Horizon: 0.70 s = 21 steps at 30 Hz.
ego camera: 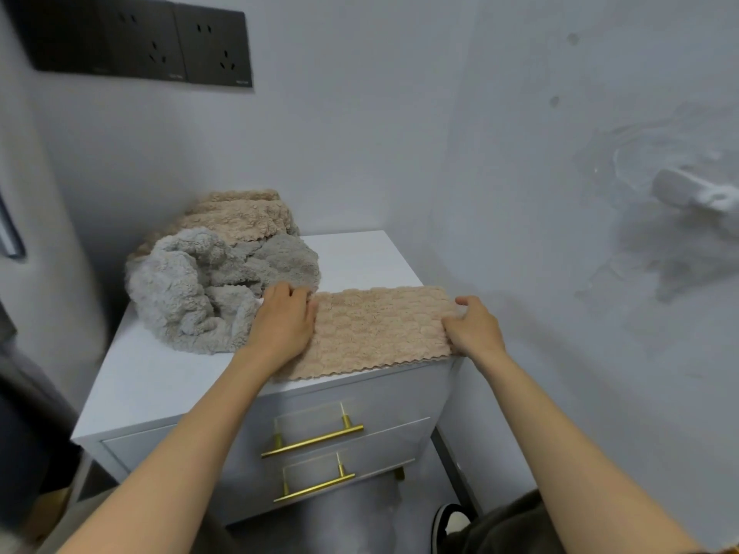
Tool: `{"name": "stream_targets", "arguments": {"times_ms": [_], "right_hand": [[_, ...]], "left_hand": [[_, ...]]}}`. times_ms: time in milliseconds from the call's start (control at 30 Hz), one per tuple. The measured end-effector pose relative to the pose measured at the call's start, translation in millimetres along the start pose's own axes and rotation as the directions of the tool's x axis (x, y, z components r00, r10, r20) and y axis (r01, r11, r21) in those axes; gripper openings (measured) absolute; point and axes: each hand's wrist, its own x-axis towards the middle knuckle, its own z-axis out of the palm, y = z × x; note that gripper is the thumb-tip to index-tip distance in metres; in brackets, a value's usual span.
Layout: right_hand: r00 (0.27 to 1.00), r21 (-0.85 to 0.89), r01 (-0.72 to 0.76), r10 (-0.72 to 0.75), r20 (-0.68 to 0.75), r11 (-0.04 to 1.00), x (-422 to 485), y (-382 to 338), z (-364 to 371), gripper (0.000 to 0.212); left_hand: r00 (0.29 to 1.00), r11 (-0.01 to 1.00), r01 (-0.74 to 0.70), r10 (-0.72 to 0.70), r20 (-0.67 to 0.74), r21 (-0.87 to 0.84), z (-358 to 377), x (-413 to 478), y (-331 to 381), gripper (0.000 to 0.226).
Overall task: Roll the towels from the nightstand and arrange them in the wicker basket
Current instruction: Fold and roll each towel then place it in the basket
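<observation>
Step in hand: laying out one towel before rolling. No roll started yet.

- Flat beige towel (380, 325) lies spread on the near right part of the nightstand (160, 377) top, its scalloped near edge just over the front lip.
- Left hand (282, 317) rests palm down on the towel's left end, fingers bent at the far corner. Cannot tell whether they pinch the cloth or only press it.
- Right hand (476, 327) is at the right end, fingers curled on the towel's edge, thumb lifted. The hands are well apart, one at each short end.
- Grey towel (192, 289) is crumpled on the left of the top, touching the left hand's side of the flat towel. Far beige towel (240, 213) is heaped behind it against the wall. Both unrolled.
- Wicker basket: not in view.

Judgement: early in the task, with none of the three rolled.

Next move calls for turning one short end over and rolling it tightly toward the other, with even pressure so the plush cloth does not skew or slide off the front lip.
</observation>
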Motion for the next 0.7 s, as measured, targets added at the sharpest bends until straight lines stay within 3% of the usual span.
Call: {"name": "stream_targets", "arguments": {"times_ms": [167, 267, 333, 433, 567, 700], "right_hand": [[0.979, -0.011, 0.111, -0.111, -0.174, 0.994, 3.0, -3.8, -9.0, 0.033], [0.897, -0.15, 0.223, -0.263, -0.355, 0.963, 5.9, -11.4, -17.8, 0.025], [0.861, -0.244, 0.227, -0.311, -0.403, 0.943, 6.4, -20.2, -23.0, 0.021], [0.857, -0.279, 0.251, -0.347, -0.381, 0.927, 10.4, -33.7, -20.0, 0.028], [0.881, -0.091, 0.347, -0.358, -0.309, 0.933, 25.9, -49.8, -1.7, 0.035], [0.889, 0.073, 0.422, -0.397, -0.231, 0.904, 38.7, -72.0, 14.2, 0.037]], "left_hand": [[1.0, 0.999, -0.009, 0.009, -0.012, 0.033, -5.8, -3.4, 4.6, 0.023], [0.998, 0.994, 0.012, -0.005, 0.067, -0.106, -14.2, -6.2, 10.8, 0.026], [0.99, 0.973, 0.061, -0.031, 0.136, -0.223, -20.3, -9.3, 15.4, 0.023], [0.962, 0.929, 0.164, -0.076, 0.263, -0.331, -25.2, -16.5, 21.2, 0.022], [0.922, 0.887, 0.289, -0.157, 0.355, -0.361, -33.3, -21.1, 28.2, 0.023], [0.818, 0.668, 0.511, -0.184, 0.545, -0.541, -43.9, -22.5, 34.5, 0.021]]}}
